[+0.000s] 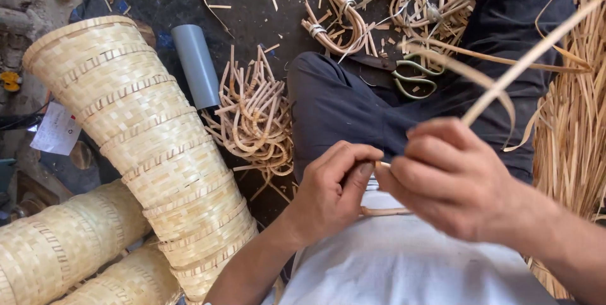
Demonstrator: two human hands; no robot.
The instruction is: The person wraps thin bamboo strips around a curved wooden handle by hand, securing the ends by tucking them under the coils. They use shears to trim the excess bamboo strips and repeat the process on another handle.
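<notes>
I hold one long bamboo strip (530, 52) between my two hands, just above my lap. My right hand (454, 179) is clenched around its near end, fingers curled over it, and the strip runs up and away from that fist toward the far right. My left hand (331, 191) pinches the same end from the other side, thumb pressed against the fingertips, so both grips meet almost touching. A second, shorter piece seems to lie under my hands, though my fingers hide most of it.

Left of my left hand, three stacks of nested woven baskets (151, 147) lie on their sides; the tallest one tapers away from me. Beyond it lies one grey pipe (197, 65). Just ahead of my left hand, past my knee, sits one loose pile of bent cane offcuts (255, 119). Farther ahead of my grip lie one tied bundle of loops (338, 27) and one pair of green-handled scissors (413, 77). To the right of my right hand stands a thick sheaf of split strips (571, 128).
</notes>
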